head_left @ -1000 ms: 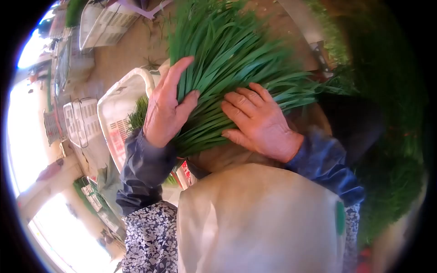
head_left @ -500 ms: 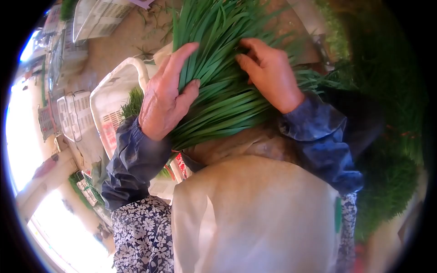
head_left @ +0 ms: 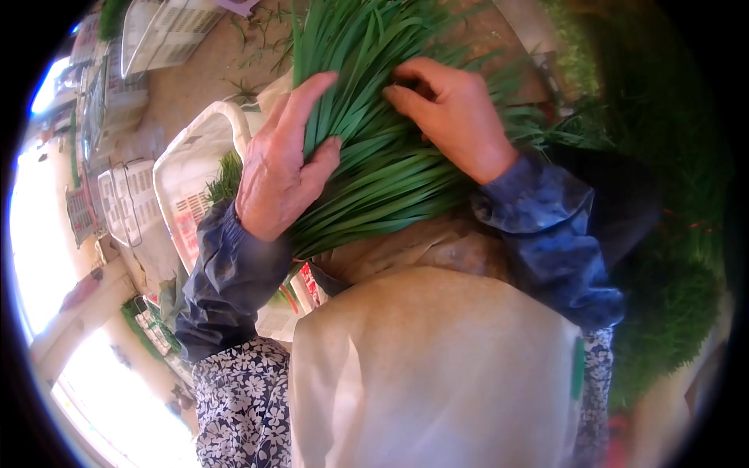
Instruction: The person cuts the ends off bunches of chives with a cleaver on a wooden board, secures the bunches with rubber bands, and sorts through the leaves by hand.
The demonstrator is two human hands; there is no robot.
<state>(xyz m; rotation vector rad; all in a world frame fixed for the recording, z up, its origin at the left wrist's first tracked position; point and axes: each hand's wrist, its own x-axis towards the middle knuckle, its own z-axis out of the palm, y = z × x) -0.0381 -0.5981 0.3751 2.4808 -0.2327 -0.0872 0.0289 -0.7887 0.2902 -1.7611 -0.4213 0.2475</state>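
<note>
A big loose bunch of long, flat green leaves [head_left: 390, 179] lies across my lap, fanned out toward the top and right. My left hand [head_left: 287, 156] wraps round its left side, thumb and forefinger lying over the leaves. Above the middle of the bunch, my right hand [head_left: 456, 113] is bent with thumb and forefinger curled toward each other among the leaves; whether a leaf is between the fingertips is too small to tell. A pale apron [head_left: 437, 366] covers my front below the bunch.
Left of my left hand stands a white plastic basket [head_left: 175, 168] with cut greens [head_left: 226, 178] inside. More white crates [head_left: 168, 35] are at the upper left. Leaf scraps lie on the brown floor [head_left: 187, 93]. A large heap of greens [head_left: 663, 312] is along the right side.
My right hand has lifted from lying flat over the lower leaves and moved up, its fingers now curled in. My left hand keeps its hold, shifted slightly in view.
</note>
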